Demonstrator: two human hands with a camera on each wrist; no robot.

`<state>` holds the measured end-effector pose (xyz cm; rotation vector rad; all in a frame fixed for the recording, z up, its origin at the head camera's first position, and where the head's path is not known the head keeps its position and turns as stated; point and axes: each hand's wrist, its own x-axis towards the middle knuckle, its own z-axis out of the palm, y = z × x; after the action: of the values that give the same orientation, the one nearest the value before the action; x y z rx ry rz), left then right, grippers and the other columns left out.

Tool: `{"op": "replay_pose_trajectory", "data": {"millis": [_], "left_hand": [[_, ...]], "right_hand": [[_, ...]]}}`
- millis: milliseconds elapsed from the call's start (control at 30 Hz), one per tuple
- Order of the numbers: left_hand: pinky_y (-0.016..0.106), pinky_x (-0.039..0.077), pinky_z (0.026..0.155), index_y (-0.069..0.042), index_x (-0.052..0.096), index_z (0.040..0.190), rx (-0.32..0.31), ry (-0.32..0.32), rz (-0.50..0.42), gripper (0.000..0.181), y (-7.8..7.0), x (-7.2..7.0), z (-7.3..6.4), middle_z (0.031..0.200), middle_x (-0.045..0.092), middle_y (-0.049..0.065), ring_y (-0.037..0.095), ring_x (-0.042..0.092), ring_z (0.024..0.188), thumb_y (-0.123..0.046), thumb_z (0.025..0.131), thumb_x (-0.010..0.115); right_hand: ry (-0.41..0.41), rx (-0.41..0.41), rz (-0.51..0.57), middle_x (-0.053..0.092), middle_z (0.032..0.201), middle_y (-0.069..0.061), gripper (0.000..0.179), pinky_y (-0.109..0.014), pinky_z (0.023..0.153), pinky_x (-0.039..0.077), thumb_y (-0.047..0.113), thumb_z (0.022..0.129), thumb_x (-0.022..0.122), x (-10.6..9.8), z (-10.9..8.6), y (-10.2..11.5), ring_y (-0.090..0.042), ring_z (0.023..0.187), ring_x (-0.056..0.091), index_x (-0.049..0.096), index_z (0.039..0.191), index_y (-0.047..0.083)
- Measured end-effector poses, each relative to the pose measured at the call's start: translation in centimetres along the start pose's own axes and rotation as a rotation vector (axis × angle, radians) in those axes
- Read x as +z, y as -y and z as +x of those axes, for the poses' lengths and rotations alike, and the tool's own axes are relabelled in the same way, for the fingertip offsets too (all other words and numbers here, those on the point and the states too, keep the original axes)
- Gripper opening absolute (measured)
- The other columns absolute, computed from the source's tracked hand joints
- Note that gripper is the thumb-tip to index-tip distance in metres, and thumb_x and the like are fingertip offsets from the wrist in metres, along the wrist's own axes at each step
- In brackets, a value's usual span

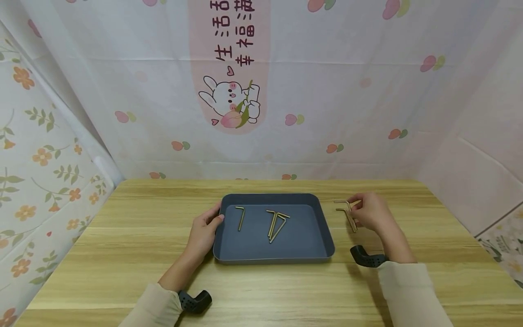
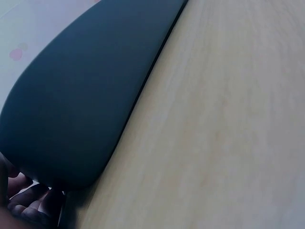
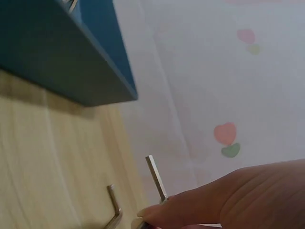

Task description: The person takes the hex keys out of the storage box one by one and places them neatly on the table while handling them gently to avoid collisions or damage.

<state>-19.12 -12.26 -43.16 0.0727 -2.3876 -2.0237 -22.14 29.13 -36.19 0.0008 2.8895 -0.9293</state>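
A dark grey-blue rectangular tray (image 1: 273, 261) lies on the table. My left hand (image 1: 204, 231) grips its left wall, with the thumb at the rim; in the left wrist view the tray's outer side (image 2: 86, 95) hides most of the fingers. Inside the tray, one brass-coloured hex key (image 1: 242, 219) lies alone at the left, and several more hex keys (image 1: 278, 230) lie in a cluster near the middle. Right of the tray, my right hand (image 1: 371, 212) pinches a hex key (image 3: 156, 177) between thumb and finger. Another hex key (image 3: 114, 205) lies on the wood beside it.
The wood-grain table (image 1: 143, 236) ends at the back against a printed white cloth (image 1: 318, 91). Floral cloth (image 1: 37, 181) hangs on the left side, and a pale cloth covers the right. Both wrists carry black camera mounts (image 1: 367, 258).
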Motion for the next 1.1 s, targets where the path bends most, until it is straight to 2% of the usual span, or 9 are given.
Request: {"op": "replay_pose_trajectory", "data": {"millis": [167,433,733,867,1100], "left_hand": [[0.034,0.041,0.114,-0.008,0.046,0.152,0.005,0.001,0.001,0.048,0.1,0.1,0.2,0.156,0.047,0.011,0.025,0.040,0.148,-0.012,0.105,0.051],[0.032,0.042,0.113,-0.007,0.046,0.152,0.013,0.007,-0.003,0.048,0.1,0.1,0.1,0.156,0.047,0.012,0.026,0.040,0.149,-0.012,0.104,0.051],[0.033,0.041,0.114,-0.009,0.046,0.152,0.001,0.005,0.010,0.048,0.2,0.1,0.3,0.156,0.048,0.010,0.023,0.040,0.148,-0.014,0.105,0.051],[0.035,0.039,0.115,-0.009,0.045,0.153,-0.007,0.011,0.014,0.049,0.2,0.0,0.4,0.157,0.047,0.009,0.022,0.038,0.149,-0.014,0.105,0.050],[0.029,0.039,0.114,-0.008,0.044,0.153,-0.012,0.013,0.000,0.049,0.3,0.0,0.3,0.158,0.046,0.009,0.022,0.037,0.150,-0.013,0.105,0.050]], "right_hand": [[-0.031,0.017,-0.043,0.066,0.102,-0.028,0.042,-0.032,0.056,0.054,0.001,0.090,0.055,0.2,0.1,-0.6,-0.018,0.064,0.065,0.058,0.130,-0.012],[-0.070,0.018,-0.092,0.068,0.103,-0.028,0.043,-0.031,0.051,0.041,0.000,0.087,0.056,0.8,0.4,-1.6,-0.023,0.068,0.059,0.061,0.129,-0.011],[-0.040,0.037,-0.121,0.067,0.108,-0.031,0.044,-0.031,0.053,0.043,-0.001,0.089,0.054,1.0,0.6,-1.8,-0.025,0.072,0.061,0.059,0.131,-0.012],[-0.043,0.040,-0.162,0.068,0.109,-0.030,0.043,-0.032,0.056,0.045,0.000,0.089,0.053,1.0,0.5,-1.5,-0.030,0.080,0.064,0.060,0.130,-0.011],[-0.039,0.041,-0.200,0.069,0.110,-0.029,0.044,-0.035,0.062,0.049,0.001,0.087,0.051,1.2,0.6,-1.5,-0.038,0.091,0.067,0.062,0.128,-0.011]]}}
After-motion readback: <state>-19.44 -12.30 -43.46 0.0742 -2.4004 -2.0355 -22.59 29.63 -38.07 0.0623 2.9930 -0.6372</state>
